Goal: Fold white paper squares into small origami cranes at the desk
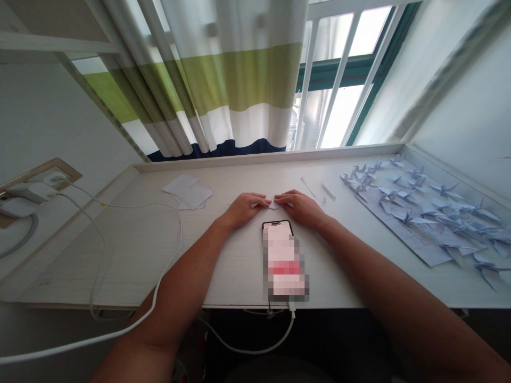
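On the white desk (pixel 167 266), a small piece of white paper (pixel 273 205) lies between my two hands, partly covered by the fingertips. My left hand (pixel 248 208) presses its left side with fingers held together. From the right, my right hand (pixel 298 206) has its fingers closed over the opposite side. A phone (pixel 282 255) with a lit screen lies just below the hands, a white cable plugged into its lower end. To the left, several loose white paper sheets (pixel 190 191) are stacked unevenly.
Many folded paper cranes (pixel 407 194) stand on and around a printed sheet (pixel 429 252) at the right. Thin paper strips (pixel 307 186) lie beyond my right hand. A charging cable (pixel 167 266) runs from the wall socket (pixel 51 178) across my left forearm. A curtain (pixel 243 80) hangs behind.
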Available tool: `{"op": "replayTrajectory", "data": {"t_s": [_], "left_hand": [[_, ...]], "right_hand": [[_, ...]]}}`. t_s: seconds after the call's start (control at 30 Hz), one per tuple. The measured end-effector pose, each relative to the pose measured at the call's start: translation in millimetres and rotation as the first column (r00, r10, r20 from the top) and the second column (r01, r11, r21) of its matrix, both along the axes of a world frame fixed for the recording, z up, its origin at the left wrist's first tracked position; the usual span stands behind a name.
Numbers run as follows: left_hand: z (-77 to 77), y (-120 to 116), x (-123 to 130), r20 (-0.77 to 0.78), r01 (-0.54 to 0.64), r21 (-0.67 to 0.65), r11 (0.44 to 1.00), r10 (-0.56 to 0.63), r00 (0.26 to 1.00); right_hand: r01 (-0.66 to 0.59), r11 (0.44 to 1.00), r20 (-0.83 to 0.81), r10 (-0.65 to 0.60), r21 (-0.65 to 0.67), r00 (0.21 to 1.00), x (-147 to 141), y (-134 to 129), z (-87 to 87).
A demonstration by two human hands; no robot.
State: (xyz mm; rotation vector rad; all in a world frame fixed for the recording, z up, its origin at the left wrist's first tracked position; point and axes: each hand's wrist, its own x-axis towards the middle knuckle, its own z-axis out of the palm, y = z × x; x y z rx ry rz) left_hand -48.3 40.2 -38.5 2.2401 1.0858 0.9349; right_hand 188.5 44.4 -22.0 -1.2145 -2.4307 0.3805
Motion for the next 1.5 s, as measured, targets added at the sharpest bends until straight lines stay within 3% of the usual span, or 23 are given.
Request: {"op": "replayTrajectory", "data": {"t_s": [0.3,0.57,0.77,1.0,1.17,1.27,1.5], "left_hand": [[0.3,-2,-2,0.087,-0.013,-0.135,0.991,0.025,0.996],[1.0,0,1,0.056,-0.050,-0.079,0.996,0.055,0.997],[3.6,-1,2,0.036,-0.075,-0.055,0.996,0.077,0.996],[5.3,-4,5,-0.086,-0.122,-0.049,0.991,0.117,0.989],[7.1,-6,11,-0.284,-0.063,0.081,0.995,0.084,0.955],[3.7,-5,11,-0.394,-0.056,0.095,0.994,0.089,0.915],[2.4,-9,6,-0.399,-0.040,0.068,0.997,0.064,0.915]], "right_hand": [[-0.007,1.000,0.069,0.007,0.000,0.998,8,-3,5.4],[0.060,0.998,0.073,-0.061,0.008,0.995,0,-10,11.7],[0.085,0.996,0.046,-0.086,0.038,0.995,-5,-4,6.9],[-0.075,0.996,0.017,0.075,0.039,0.997,9,3,-1.7],[-0.073,0.995,0.085,0.068,0.062,0.994,6,2,0.7],[-0.072,0.995,0.144,0.063,0.063,0.988,4,-1,4.0],[-0.054,0.995,0.222,0.033,0.086,0.974,1,-11,10.7]]}}
